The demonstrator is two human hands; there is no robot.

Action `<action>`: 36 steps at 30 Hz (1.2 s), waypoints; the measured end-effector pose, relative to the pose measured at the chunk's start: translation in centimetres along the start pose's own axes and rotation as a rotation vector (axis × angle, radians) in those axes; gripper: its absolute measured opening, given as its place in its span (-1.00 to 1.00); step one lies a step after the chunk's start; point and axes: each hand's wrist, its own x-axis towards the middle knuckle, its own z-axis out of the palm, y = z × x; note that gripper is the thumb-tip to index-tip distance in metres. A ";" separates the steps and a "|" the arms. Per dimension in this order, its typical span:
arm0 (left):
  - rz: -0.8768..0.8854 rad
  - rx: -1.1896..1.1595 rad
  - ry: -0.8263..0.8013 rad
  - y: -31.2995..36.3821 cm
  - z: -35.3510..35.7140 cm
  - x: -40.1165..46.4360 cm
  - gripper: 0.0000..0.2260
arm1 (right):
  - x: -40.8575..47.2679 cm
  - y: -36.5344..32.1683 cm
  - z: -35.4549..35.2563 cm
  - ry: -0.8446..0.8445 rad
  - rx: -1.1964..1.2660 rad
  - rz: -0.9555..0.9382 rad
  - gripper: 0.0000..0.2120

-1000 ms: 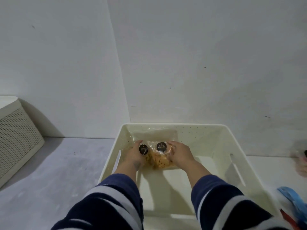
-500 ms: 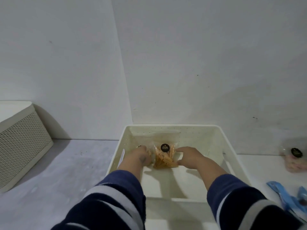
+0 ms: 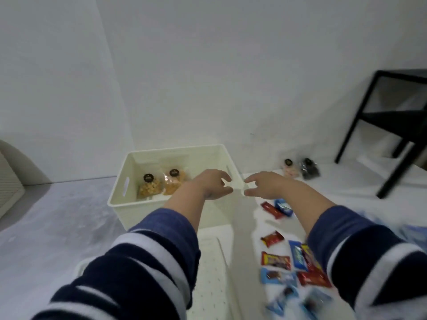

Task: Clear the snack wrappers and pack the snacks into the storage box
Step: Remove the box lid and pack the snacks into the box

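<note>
Dim, even light; motion blur smears the frame's lower right.

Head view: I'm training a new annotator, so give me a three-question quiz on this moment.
1. True or false: the left hand holds a bag.
2. How many snack bags lie in the box?
3. Where are the pink bag and dark bag? A) in the box B) right of the box, by the wall C) under the black table

Key: 1. False; both it and the right hand hold nothing. 2. Two: yellow bag and orange bag. 3. B.
</note>
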 end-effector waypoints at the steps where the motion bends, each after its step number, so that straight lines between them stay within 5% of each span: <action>1: 0.012 0.006 -0.016 1.3 0.8 -0.3 -0.62 | -1.3 1.5 0.0 -0.005 0.002 0.028 -0.45; 10: 0.041 0.129 -0.139 11.3 8.4 1.0 -0.60 | -7.6 14.8 0.2 -0.080 -0.007 0.188 -0.45; 21: -0.098 0.144 -0.194 21.0 16.0 11.1 -0.64 | -3.3 31.1 -2.4 -0.153 0.046 0.141 -0.48; 36: -0.237 -0.097 -0.050 19.8 18.4 24.1 -0.70 | 9.0 38.4 -4.7 -0.152 0.150 0.068 -0.53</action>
